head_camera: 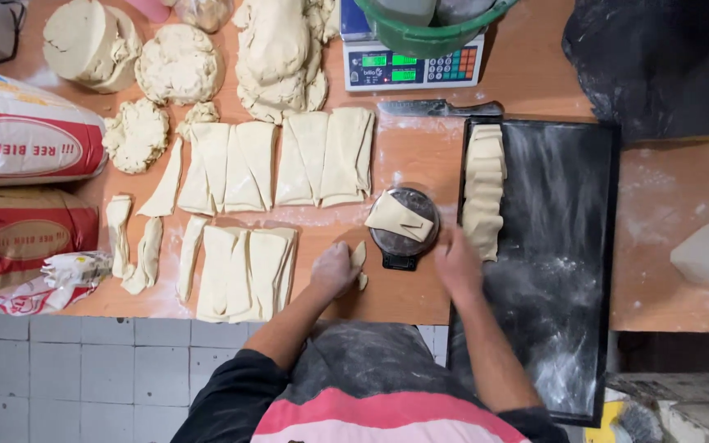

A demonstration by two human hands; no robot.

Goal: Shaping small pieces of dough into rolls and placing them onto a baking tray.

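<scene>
Fingers of the left hand [334, 269] curl around a small dough scrap [359, 261] on the wooden table [420, 156]; right hand [457, 261], grip unclear through blur, sits just right of the small round scale [404, 226], whose folded dough piece [400, 216] lies up-left, long axis slanting.

counter [420, 156]: brown wood, smooth, dusted matt white with flour.
dough slabs [289, 160]: pale cream, soft, matt, floured.
small scale [404, 223]: round metal pan, dull sheen; dough piece on it matt.
baking tray [564, 246]: black metal, matt, streaked with flour.
knife [436, 107]: metal blade, dull grey.
flour sacks [18, 139]: woven plastic, slight gloss.
bowl [428, 37]: green plastic, smooth.
floor tiles [84, 369]: pale grey, smooth.
</scene>
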